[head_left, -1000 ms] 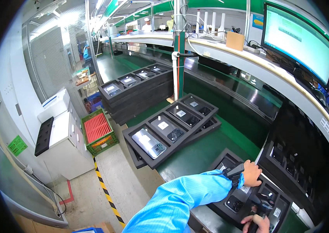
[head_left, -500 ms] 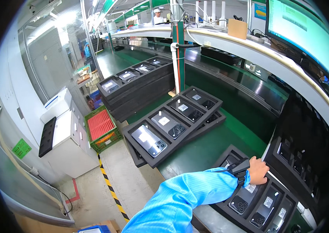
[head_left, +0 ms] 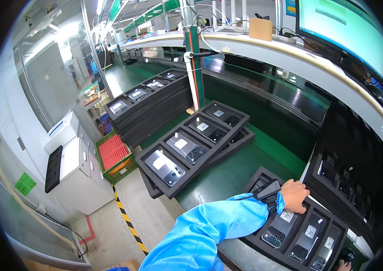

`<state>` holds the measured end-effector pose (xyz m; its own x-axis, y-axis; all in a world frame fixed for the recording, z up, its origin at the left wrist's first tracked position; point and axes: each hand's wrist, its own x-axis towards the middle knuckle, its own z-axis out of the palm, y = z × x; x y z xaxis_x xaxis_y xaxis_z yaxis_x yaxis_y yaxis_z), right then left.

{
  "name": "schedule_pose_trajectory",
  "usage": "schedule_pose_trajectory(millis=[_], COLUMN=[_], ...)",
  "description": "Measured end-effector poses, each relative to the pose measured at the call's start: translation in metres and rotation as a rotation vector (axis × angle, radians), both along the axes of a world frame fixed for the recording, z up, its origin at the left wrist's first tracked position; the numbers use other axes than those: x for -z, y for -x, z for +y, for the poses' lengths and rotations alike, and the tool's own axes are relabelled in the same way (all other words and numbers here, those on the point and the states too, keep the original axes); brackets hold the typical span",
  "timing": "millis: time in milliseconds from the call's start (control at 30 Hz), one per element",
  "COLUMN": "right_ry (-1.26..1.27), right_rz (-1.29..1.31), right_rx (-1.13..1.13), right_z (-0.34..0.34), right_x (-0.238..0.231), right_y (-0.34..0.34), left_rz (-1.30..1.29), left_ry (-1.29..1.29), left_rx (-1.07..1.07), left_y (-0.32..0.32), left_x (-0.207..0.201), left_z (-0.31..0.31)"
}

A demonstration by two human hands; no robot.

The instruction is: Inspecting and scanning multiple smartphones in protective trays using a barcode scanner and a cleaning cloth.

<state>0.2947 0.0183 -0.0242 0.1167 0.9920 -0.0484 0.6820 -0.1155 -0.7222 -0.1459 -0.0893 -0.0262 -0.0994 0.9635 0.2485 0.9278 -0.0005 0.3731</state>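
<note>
My left hand, in a blue sleeve with a black strapped device at the wrist, lies over the far side of a black foam tray. Its fingers are curled down by the top end of a dark phone; what they grip is hidden. Beside that phone in the tray lie another phone with a white label and one more, backs up. At the lower right rim, my right hand shows only in part, its fingers round a black handheld device.
Left of my arm, stacked foam trays hold phones, with a taller tray stack behind. Another phone tray leans at the right. A shelf with a monitor overhangs the green bench. A green crate stands on the floor.
The view has shifted slightly, so the bench moves left in the picture. My left hand stays on the tray. My right hand's fingers and the black device have come into view at lower right.
</note>
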Motion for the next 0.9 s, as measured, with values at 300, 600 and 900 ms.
schedule_pose_trajectory(millis=[300, 600, 900], right_ry=[-0.088, -0.193, -0.151], right_rz=[-0.145, -0.258, -0.17], right_rx=[-0.024, -0.087, -0.049], right_z=[0.031, 0.031, 0.017], right_x=[0.035, 0.042, 0.028], right_y=[-0.032, -0.039, -0.025], left_rz=[-0.284, -0.487, -0.416], left_ry=[-0.037, -0.029, -0.1], left_rx=[0.117, 0.129, 0.154], left_y=[0.007, 0.01, 0.012], left_x=[-0.015, -0.011, -0.007], left_z=[-0.001, -0.001, 0.001])
